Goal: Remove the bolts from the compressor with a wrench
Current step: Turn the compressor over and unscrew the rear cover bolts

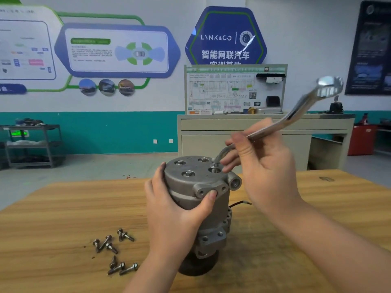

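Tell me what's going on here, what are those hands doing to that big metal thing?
A person is taking bolts out of a compressor standing on a wooden table. The left hand grips its side to steady it. The right hand holds a wrench with its lower end set on a bolt on top. Three more bolts sit in the top plate. Several loose bolts lie on the table to the left.

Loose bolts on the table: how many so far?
8. Five in the upper cluster, three in the lower cluster, all on the table left of the compressor. They overlap, so one may be hidden.
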